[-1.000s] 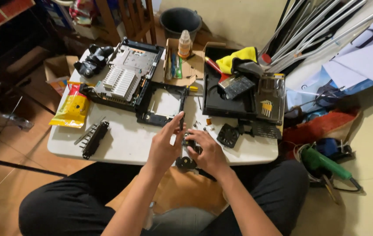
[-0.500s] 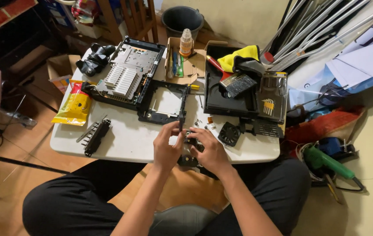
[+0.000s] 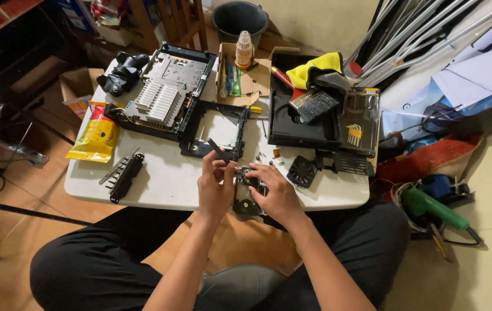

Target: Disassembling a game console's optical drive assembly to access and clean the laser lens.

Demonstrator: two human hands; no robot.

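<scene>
Both hands, the left hand (image 3: 214, 187) and right hand (image 3: 277, 193), are gripping a small, rigid, probably fragile drive mechanism (image 3: 248, 196) by its edges at the desk (image 3: 165, 184) rim.

Table (image 3: 159, 190): smooth white plastic-looking top, matt w/ slight sheen.

Drive (image 3: 248, 196) at table's near edge, between left hand (image 3: 214, 187) and right hand (image 3: 277, 193): dull grey metal, dark plastic parts.

Heatsink (image 3: 156, 102), far-left on table: bare ribbed metal, satin; shield plate beyond it same.

Frame (image 3: 217, 131), mid-table: matt black plastic.

Packet (image 3: 95, 133), table's left edge: glossy yellow foil/plastic.

Cloth (image 3: 315, 68), far-right on table: soft yellow fabric.

Box (image 3: 246, 83), far edge: rough brown cardboard.

Floor (image 3: 488, 230) right of table: smooth pale tile.
</scene>
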